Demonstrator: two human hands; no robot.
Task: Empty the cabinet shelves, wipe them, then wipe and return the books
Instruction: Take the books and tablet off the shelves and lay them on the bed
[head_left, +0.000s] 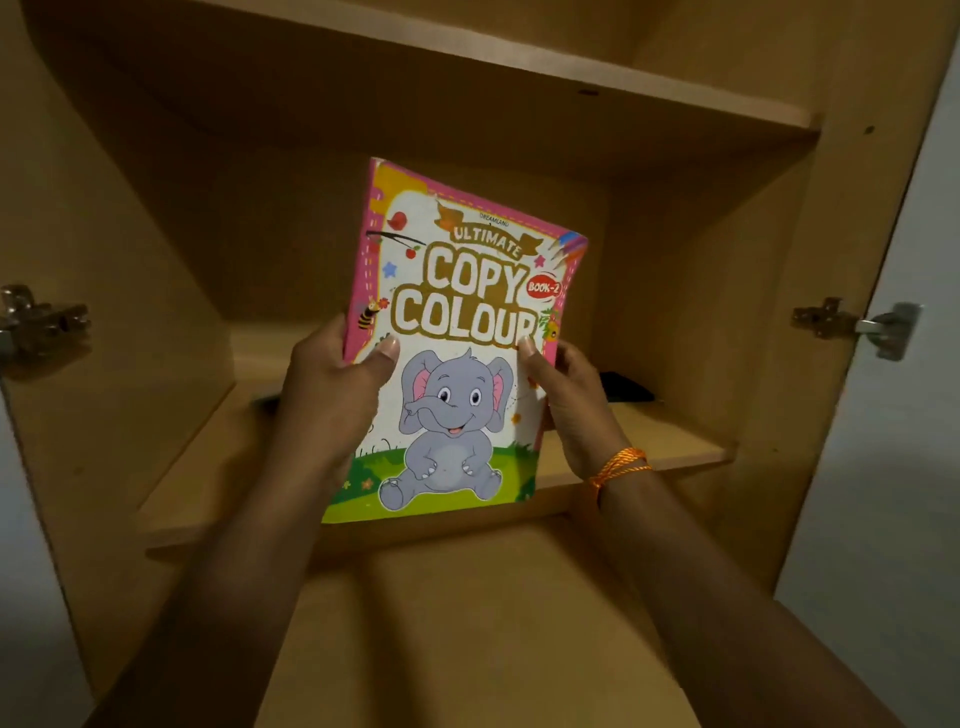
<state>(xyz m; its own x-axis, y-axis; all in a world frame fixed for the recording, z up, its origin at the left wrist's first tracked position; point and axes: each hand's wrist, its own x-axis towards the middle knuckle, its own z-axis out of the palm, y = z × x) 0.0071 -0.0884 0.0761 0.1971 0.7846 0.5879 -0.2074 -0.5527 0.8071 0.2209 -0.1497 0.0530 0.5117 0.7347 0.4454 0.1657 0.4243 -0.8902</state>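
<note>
A colouring book (457, 364) with a pink border and a grey elephant on its cover is held upright in front of the wooden cabinet's middle shelf (649, 441). My left hand (332, 395) grips its left edge with the thumb on the cover. My right hand (571, 405) grips the right edge, thumb on the cover, with an orange thread around the wrist. The book's lower edge hangs just past the shelf's front edge.
A small dark object (626, 387) lies on the middle shelf at the back right. An upper shelf (675, 98) runs above. Metal hinges sit on the left side (41, 322) and right side (857, 325) of the cabinet. A lower shelf (467, 623) lies beneath my arms.
</note>
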